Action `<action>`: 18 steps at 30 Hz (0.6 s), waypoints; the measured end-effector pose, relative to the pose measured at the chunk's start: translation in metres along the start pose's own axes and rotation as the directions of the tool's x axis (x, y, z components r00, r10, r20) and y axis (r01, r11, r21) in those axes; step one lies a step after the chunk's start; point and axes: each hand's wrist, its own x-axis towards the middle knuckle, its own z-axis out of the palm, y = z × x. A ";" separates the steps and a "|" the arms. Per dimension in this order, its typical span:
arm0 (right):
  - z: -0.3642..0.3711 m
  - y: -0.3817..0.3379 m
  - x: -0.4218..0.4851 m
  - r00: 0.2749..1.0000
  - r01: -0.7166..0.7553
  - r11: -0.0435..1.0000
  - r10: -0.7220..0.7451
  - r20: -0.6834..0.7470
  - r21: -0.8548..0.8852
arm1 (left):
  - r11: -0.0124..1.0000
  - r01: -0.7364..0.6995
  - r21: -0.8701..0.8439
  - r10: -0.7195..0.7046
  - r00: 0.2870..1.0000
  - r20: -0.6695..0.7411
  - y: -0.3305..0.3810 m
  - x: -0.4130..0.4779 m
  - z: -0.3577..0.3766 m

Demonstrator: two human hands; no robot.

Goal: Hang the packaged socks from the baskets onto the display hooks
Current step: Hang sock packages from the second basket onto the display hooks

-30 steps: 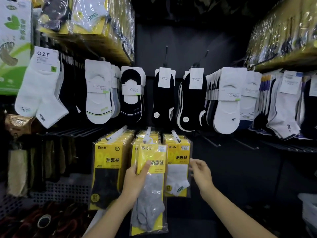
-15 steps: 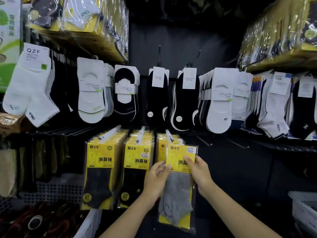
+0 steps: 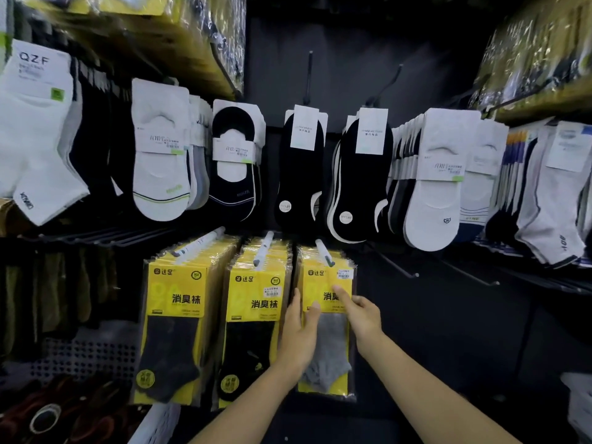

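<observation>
The clear-plastic packet of light grey socks on a yellow card (image 3: 333,350) is hanging at the front of the stack on the right-most white-sleeved display hook (image 3: 323,251), at about six o'clock in the view, so this packet's hanging is looking all but finished. The left hand (image 3: 298,331) is lying flat along the packet's nine o'clock edge, fingers straight and thumb resting on the front, gripping nothing. The right hand (image 3: 363,315) is pressing its outstretched index finger on the yellow card towards the packet's one o'clock corner, the other fingers bending loosely and clasping nothing. Both seem to be squaring the packet against those behind it.

At its nine o'clock, two neighbouring stacks are hanging full: black socks in matching yellow packets (image 3: 251,318) and, further out, dark grey socks in the same packaging (image 3: 173,318). At three o'clock, bare black wire hooks (image 3: 397,264) are standing out from the wall, so room is remaining.

A white slatted plastic basket (image 3: 153,424) is peeking in at seven o'clock and a pale, blurred one (image 3: 576,398) at four o'clock. What is lying in either is not showing, so how many packets are left cannot be told.
</observation>
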 end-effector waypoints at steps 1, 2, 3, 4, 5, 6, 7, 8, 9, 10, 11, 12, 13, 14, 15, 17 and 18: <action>0.002 0.004 0.007 1.000 0.004 1.000 -0.004 -0.016 0.005 | 1.000 -0.002 0.011 0.002 1.000 -0.015 -0.003 0.006 0.004; 0.005 0.006 0.014 1.000 0.010 1.000 -0.010 -0.028 0.003 | 1.000 -0.001 0.023 0.002 1.000 -0.030 -0.006 0.013 0.007; 0.008 0.008 0.021 0.999 0.014 1.000 -0.014 -0.036 -0.004 | 0.999 0.002 0.036 -0.001 0.999 -0.039 -0.009 0.020 0.010; 0.011 0.009 0.029 0.999 0.012 1.000 -0.012 -0.037 -0.009 | 0.999 0.012 0.045 -0.010 0.999 -0.042 -0.012 0.028 0.013; 0.014 0.010 0.037 1.000 0.004 1.000 -0.004 -0.029 -0.010 | 0.998 0.025 0.053 -0.023 0.999 -0.042 -0.014 0.036 0.016; 0.017 0.011 0.045 1.000 -0.004 1.000 0.004 -0.015 -0.005 | 0.997 0.036 0.062 -0.034 0.999 -0.041 -0.017 0.043 0.017; 0.018 0.013 0.052 1.000 -0.010 1.000 0.010 -0.002 -0.001 | 0.997 0.045 0.069 -0.042 0.998 -0.038 -0.019 0.051 0.018; 0.020 0.014 0.059 1.000 -0.013 1.000 0.013 0.006 -0.002 | 0.996 0.051 0.070 -0.049 0.998 -0.033 -0.021 0.058 0.019; 0.020 0.015 0.065 1.000 -0.012 1.000 0.012 0.010 -0.006 | 0.996 0.056 0.066 -0.055 0.998 -0.027 -0.023 0.065 0.019; 0.020 0.017 0.070 1.000 -0.009 1.000 0.009 0.011 -0.011 | 0.996 0.061 0.061 -0.059 0.998 -0.023 -0.024 0.070 0.019; 0.018 0.018 0.074 1.000 -0.003 1.000 0.003 0.009 -0.022 | 0.996 0.068 0.053 -0.067 0.998 -0.021 -0.024 0.074 0.019; 0.016 0.018 0.075 1.000 0.009 0.999 -0.008 0.007 -0.039 | 0.996 0.075 0.044 -0.074 0.997 -0.019 -0.024 0.075 0.019; 0.012 0.019 0.074 1.000 0.026 0.998 -0.025 0.006 -0.054 | 0.996 0.080 0.042 -0.079 0.997 -0.015 -0.024 0.075 0.019; 0.007 0.019 0.070 0.999 0.043 0.997 -0.042 0.009 -0.065 | 0.995 0.081 0.051 -0.081 0.997 -0.012 -0.025 0.072 0.019; 0.001 0.020 0.064 0.998 0.055 0.996 -0.054 0.020 -0.077 | 0.994 0.085 0.066 -0.085 0.996 -0.012 -0.026 0.068 0.019; -0.016 0.025 0.048 0.997 0.060 0.992 -0.054 0.056 -0.107 | 0.991 0.088 0.104 -0.087 0.996 -0.021 -0.031 0.053 0.018; -0.027 0.029 0.038 0.996 0.057 0.991 -0.049 0.071 -0.120 | 0.990 0.066 0.128 -0.063 0.998 -0.026 -0.035 0.042 0.018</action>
